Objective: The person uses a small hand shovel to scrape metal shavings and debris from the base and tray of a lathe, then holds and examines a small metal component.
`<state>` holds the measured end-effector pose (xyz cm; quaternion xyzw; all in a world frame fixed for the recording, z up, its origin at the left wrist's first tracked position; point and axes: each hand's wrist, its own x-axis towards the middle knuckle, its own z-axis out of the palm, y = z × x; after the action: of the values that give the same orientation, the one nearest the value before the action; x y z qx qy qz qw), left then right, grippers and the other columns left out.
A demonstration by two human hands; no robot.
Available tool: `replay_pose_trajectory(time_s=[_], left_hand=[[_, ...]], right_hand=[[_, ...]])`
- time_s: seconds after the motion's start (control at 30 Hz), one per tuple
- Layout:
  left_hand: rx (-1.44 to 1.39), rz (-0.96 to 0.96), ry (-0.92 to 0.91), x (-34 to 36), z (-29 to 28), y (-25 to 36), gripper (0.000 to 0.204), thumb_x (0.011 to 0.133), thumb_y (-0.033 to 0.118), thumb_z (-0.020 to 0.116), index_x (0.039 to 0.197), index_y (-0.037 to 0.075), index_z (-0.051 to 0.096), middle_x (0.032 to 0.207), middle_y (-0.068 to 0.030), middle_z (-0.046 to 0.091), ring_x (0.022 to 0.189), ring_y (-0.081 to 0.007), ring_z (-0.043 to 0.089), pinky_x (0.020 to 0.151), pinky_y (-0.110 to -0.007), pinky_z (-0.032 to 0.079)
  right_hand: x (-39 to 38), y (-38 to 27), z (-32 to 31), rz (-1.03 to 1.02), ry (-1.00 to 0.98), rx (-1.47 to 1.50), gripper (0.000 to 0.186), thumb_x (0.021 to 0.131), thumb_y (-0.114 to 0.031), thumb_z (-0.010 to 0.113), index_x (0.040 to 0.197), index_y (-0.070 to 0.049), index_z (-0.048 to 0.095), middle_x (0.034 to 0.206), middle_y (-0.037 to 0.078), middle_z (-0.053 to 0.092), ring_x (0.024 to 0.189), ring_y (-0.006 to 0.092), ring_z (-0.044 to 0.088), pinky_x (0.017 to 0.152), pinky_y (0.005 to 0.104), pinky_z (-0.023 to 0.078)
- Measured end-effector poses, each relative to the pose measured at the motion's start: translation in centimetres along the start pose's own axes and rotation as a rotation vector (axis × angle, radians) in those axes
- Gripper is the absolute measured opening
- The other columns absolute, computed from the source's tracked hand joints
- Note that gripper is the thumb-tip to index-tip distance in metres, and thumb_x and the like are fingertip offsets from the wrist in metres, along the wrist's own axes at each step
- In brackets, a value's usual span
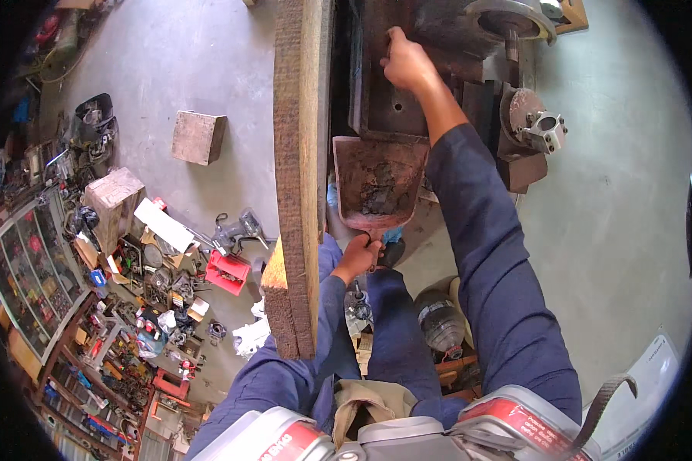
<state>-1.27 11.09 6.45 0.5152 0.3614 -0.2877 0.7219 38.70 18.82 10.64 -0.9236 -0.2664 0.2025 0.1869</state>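
Note:
My left hand is closed round the short handle of a reddish, worn dustpan, just below the machine's edge. Dark, crumbly debris lies in the pan. Farther off, my right hand reaches over the dark metal bed of a machine. Its fingers are bent in and pressed together; whatever they may hold is hidden. A long, thick wooden board stands close along the left of the bed and partly covers my left arm.
Right of the bed are a round flange with a metal clamp and a rounded metal wheel. A large plastic bottle stands near my legs. On the left floor are a wooden block, a red bin, a power drill and cluttered tools.

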Motion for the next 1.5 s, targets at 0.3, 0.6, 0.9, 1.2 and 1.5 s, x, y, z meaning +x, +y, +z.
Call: replay_pose_trajectory(time_s=[0.3, 0.6, 0.9, 1.2, 1.5], left_hand=[[-0.045, 0.02, -0.011, 0.8, 0.4, -1.3, 0.024, 0.099, 0.015, 0.054, 0.113, -0.003, 0.061, 0.097, -0.0098, 0.07, 0.079, -0.0179, 0.068, 0.068, -0.033, 0.055], [0.0, -0.019, -0.008, 0.8, 0.0, -2.2, 0.022, 0.099, 0.015, 0.055, 0.109, -0.004, 0.062, 0.093, -0.0086, 0.068, 0.079, -0.0175, 0.067, 0.064, -0.033, 0.051], [-0.083, 0.058, 0.011, 1.0, 0.3, -2.1, 0.022, 0.099, 0.015, 0.056, 0.107, -0.004, 0.061, 0.095, -0.0104, 0.069, 0.08, -0.0195, 0.068, 0.066, -0.034, 0.053], [-0.083, -0.007, -0.056, 0.4, 0.4, -0.3, 0.023, 0.1, 0.015, 0.054, 0.111, -0.003, 0.061, 0.094, -0.0085, 0.067, 0.086, -0.0193, 0.065, 0.075, -0.033, 0.052], [-0.065, 0.007, -0.024, 0.3, 0.3, -1.1, 0.024, 0.1, 0.016, 0.053, 0.108, -0.004, 0.062, 0.093, -0.009, 0.068, 0.08, -0.0186, 0.065, 0.071, -0.033, 0.052]], right_hand=[[-1.2, -1.3, -1.5, 0.174, -0.309, -0.022, 0.064, 0.08, 0.001, 0.054, 0.143, -0.003, 0.04, 0.127, 0.031, 0.059, 0.117, 0.0463, 0.058, 0.099, 0.0468, 0.05], [-14.2, -2.9, -4.4, -0.155, -0.106, 0.27, 0.049, 0.085, -0.009, 0.069, 0.128, -0.004, 0.046, 0.109, 0.026, 0.065, 0.103, 0.0452, 0.062, 0.086, 0.0496, 0.05], [-4.3, 0.2, -3.5, -0.095, 0.31, 0.068, 0.054, 0.09, -0.015, 0.067, 0.134, -0.004, 0.039, 0.106, 0.027, 0.066, 0.102, 0.0458, 0.063, 0.086, 0.051, 0.05], [-3.9, 4.2, -0.5, 0.056, -0.04, -0.093, 0.062, 0.092, -0.015, 0.062, 0.144, -0.003, 0.03, 0.116, 0.03, 0.063, 0.108, 0.0448, 0.063, 0.089, 0.0487, 0.05], [-14.5, -1.0, -4.7, -0.147, -0.238, 0.23, 0.046, 0.088, -0.006, 0.067, 0.125, -0.005, 0.039, 0.097, 0.023, 0.066, 0.097, 0.0419, 0.066, 0.083, 0.0479, 0.05]])
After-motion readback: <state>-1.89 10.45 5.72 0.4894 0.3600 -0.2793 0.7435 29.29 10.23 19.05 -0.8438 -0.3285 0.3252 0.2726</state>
